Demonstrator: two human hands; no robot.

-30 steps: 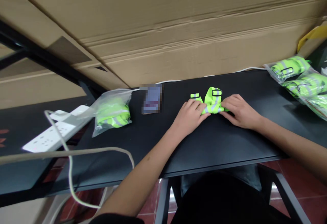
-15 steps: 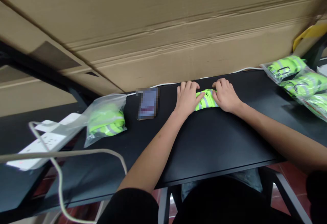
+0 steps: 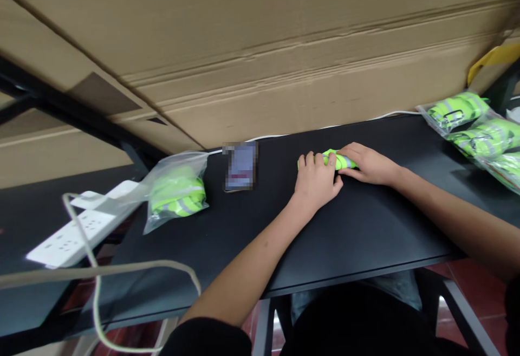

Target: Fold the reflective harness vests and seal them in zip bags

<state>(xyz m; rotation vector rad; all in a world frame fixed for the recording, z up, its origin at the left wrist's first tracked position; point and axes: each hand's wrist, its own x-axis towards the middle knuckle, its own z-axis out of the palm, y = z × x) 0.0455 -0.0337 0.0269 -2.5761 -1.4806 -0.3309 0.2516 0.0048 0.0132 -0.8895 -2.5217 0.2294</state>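
Observation:
A neon-yellow reflective band [image 3: 333, 159] with grey stripes lies rolled up on the black table [image 3: 365, 226], near its back edge. My left hand [image 3: 318, 179] curls over the roll's left end, fingers closed around it. My right hand [image 3: 365, 163] covers the right end, fingers wrapped over the fabric. Only a small strip of the roll shows between the two hands.
A clear bag with another neon band [image 3: 175, 192] lies at the left, a phone [image 3: 241, 166] beside it. Several bagged bands [image 3: 479, 131] pile at the right edge. A white power strip [image 3: 77, 226] and cable [image 3: 97, 274] sit far left. A cardboard wall [image 3: 284, 58] backs the table.
The loosely folded band has been rolled into a tight roll. Both hands pushed forward over it, then drew back slightly and closed in around it.

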